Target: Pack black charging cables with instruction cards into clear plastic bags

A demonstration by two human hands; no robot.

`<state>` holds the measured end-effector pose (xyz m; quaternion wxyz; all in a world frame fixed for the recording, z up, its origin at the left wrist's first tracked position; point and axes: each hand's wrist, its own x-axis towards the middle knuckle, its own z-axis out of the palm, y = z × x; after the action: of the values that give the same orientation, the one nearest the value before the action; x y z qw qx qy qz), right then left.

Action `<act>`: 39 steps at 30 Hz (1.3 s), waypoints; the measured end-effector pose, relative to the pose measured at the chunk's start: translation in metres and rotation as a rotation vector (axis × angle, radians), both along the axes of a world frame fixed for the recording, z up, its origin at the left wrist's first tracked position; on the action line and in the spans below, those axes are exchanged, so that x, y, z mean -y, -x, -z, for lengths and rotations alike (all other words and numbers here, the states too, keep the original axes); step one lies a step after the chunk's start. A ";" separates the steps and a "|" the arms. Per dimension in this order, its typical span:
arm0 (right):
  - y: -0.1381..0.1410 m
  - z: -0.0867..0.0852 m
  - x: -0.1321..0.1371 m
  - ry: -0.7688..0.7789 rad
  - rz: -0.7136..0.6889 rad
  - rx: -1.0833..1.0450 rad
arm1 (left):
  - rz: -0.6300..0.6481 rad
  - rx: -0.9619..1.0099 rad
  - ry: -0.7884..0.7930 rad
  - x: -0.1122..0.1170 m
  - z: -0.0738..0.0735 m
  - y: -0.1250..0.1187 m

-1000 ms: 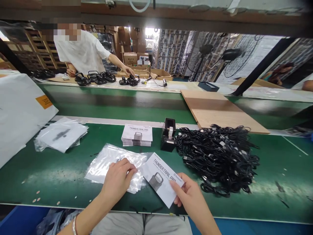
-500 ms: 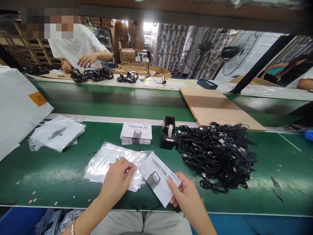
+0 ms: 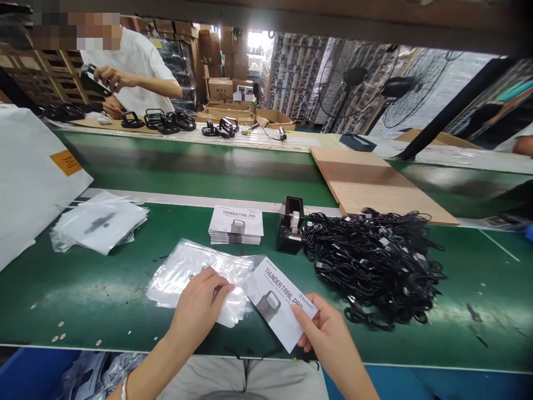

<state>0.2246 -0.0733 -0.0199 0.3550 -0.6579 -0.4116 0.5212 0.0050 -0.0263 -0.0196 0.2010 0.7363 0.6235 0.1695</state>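
My right hand grips a printed Thunder Trail Pro booklet by its lower right part, thumb on top. The booklet lies tilted, its upper left corner close to the clear plastic bags. Over that stack of bags, my left hand has thumb and fingers pinched together on the right side of the top bag. Whether the booklet's corner is inside the bag's edge I cannot tell. A pile of the same booklets sits just behind, beside a black tape dispenser.
Bundled black cables heap up on the right. Filled bags lie at the left near a white sack. A wooden board rests behind the cables. Across the bench, a co-worker handles a dark object above several black handles.
My right hand and the booklet have shifted slightly right; the left hand keeps its pinch. The co-worker across the bench has raised a dark object. The view has turned a little.
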 end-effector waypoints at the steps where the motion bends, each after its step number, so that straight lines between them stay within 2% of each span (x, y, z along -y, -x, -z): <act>1: 0.000 0.001 0.000 0.005 -0.012 -0.009 | 0.013 0.004 -0.014 0.001 0.001 0.001; 5: 0.000 0.004 -0.001 0.021 -0.047 -0.044 | 0.047 0.003 -0.068 0.003 0.006 0.001; 11: 0.006 0.008 0.000 0.013 -0.013 -0.102 | 0.063 -0.003 -0.144 0.005 0.011 -0.001; 20: 0.002 0.002 0.001 0.040 0.018 -0.119 | 0.065 0.011 -0.178 0.008 0.015 -0.002; 26: 0.010 -0.002 0.003 0.031 0.065 -0.027 | 0.063 0.006 -0.199 0.009 0.015 -0.004; 32: 0.007 -0.004 0.008 0.077 -0.017 -0.019 | 0.067 0.029 -0.210 0.012 0.014 -0.005; 39: 0.006 0.002 0.005 0.173 -0.216 -0.125 | 0.116 0.008 -0.223 0.015 0.017 -0.005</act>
<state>0.2190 -0.0783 -0.0219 0.2638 -0.6044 -0.4104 0.6299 0.0102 -0.0413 -0.0361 0.1296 0.7883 0.5562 0.2288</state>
